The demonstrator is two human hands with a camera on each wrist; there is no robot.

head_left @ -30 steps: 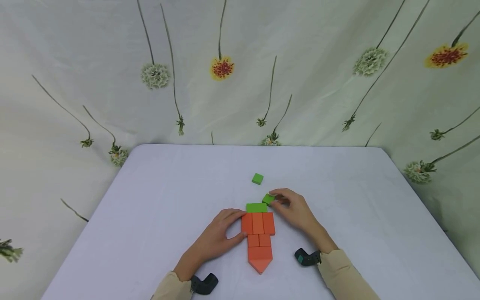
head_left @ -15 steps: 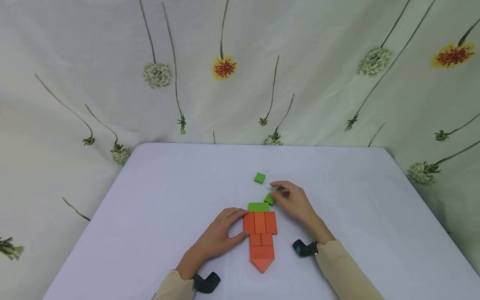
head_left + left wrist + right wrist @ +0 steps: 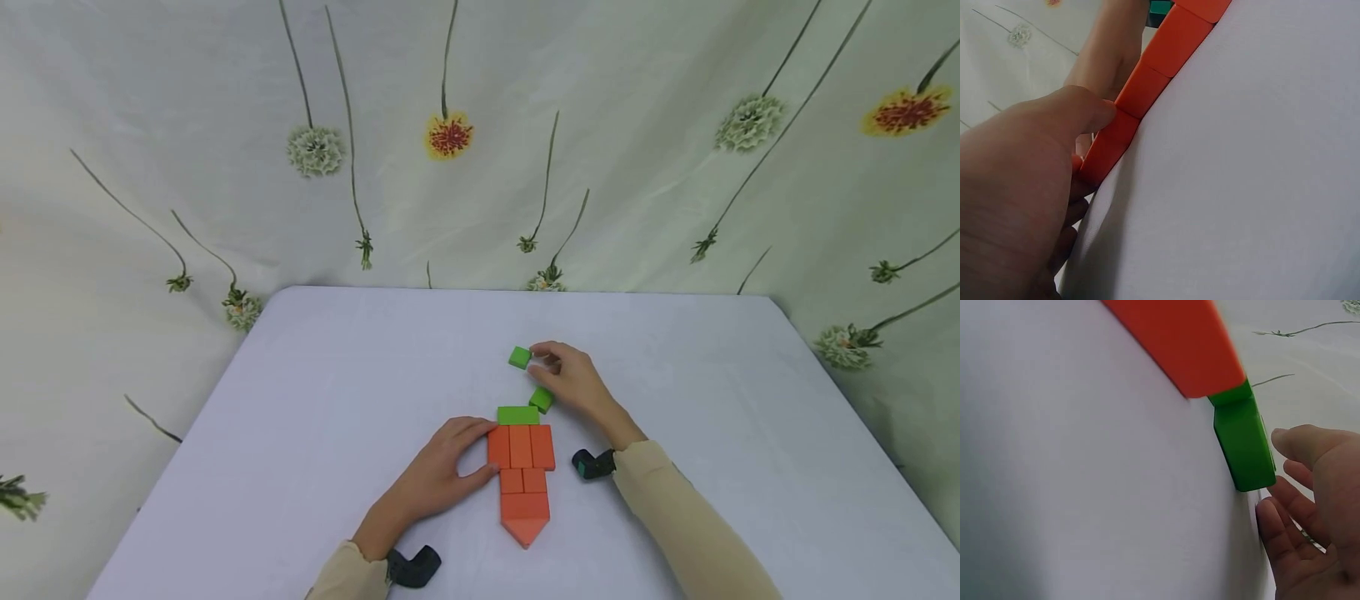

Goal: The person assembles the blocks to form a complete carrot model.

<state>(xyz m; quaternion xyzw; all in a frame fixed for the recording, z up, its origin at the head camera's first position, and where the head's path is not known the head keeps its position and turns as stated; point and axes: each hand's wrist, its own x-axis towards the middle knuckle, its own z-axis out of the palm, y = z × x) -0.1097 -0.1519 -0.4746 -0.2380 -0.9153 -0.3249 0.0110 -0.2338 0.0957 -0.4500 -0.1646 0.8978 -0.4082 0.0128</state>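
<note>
In the head view, flat orange blocks (image 3: 521,447) form a figure on the white table, with a pointed orange block (image 3: 525,532) at its near end. My left hand (image 3: 442,467) holds the left orange block (image 3: 1110,147) of the wide row, thumb and index finger at its two ends. A green rectangular block (image 3: 517,415) lies along the far side of that row. Touching its right corner, a small green block (image 3: 542,399) sits at an angle. My right hand (image 3: 572,379) reaches past it, thumb and fingers apart, fingertips right at another small green block (image 3: 520,357).
Behind the white table (image 3: 360,350) hangs a pale cloth (image 3: 615,108) printed with flowers. Dark wrist cameras (image 3: 414,567) are strapped at both cuffs, close over the tabletop.
My right hand has let go of the small green block by the rectangle and moved away and leftward to the far green block. My left hand keeps its place on the orange block.
</note>
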